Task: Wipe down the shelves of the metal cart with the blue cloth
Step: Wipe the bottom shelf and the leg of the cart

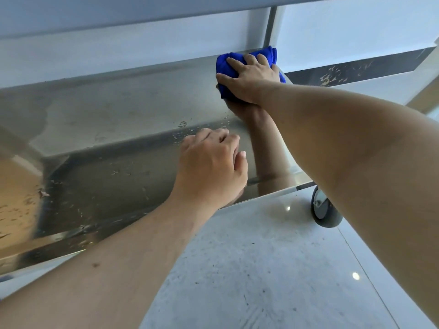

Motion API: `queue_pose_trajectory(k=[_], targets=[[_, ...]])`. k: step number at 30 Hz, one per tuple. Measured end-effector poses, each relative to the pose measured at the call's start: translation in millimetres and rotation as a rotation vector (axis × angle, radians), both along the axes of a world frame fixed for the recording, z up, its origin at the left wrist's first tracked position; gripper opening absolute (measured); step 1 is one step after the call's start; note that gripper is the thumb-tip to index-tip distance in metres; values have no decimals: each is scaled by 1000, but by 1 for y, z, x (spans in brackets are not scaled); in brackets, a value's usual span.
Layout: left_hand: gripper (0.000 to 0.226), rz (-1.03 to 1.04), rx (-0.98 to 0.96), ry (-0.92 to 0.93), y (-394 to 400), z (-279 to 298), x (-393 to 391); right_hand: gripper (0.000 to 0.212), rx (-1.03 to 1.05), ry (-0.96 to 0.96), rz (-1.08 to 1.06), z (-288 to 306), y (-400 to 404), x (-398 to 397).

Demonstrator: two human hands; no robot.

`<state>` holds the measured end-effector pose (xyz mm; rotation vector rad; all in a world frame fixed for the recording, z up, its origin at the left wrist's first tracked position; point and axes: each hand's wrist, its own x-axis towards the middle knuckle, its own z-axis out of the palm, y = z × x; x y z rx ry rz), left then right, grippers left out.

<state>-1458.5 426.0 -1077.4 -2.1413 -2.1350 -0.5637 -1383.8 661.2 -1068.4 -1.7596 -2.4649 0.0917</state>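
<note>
The metal cart's lower shelf (114, 108) fills the left and middle of the head view, shiny, with water drops on it. A bunched blue cloth (225, 65) lies at the shelf's far right corner, beside an upright post (270, 27). My right hand (249, 77) presses down on the cloth and grips it, arm stretched across from the right. My left hand (211, 167) rests on the shelf's front rim (118, 186) with fingers curled loosely and nothing in it. The shelf mirrors my right arm.
The underside of an upper shelf (118, 15) hangs close overhead. A grey caster wheel (323, 207) stands under the cart's right front corner. Pale speckled floor tiles (261, 269) spread below. Another wet shelf edge (356, 67) runs at the right.
</note>
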Motion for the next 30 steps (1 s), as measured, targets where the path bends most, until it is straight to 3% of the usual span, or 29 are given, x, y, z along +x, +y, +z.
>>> queue_pose_trajectory(k=[16, 30], targets=[[30, 2, -6, -35, -2, 8, 2, 61, -35, 67, -17, -7, -108, 53], [22, 45, -28, -80, -3, 12, 4, 64, -60, 36, -100, -7, -206, 61]])
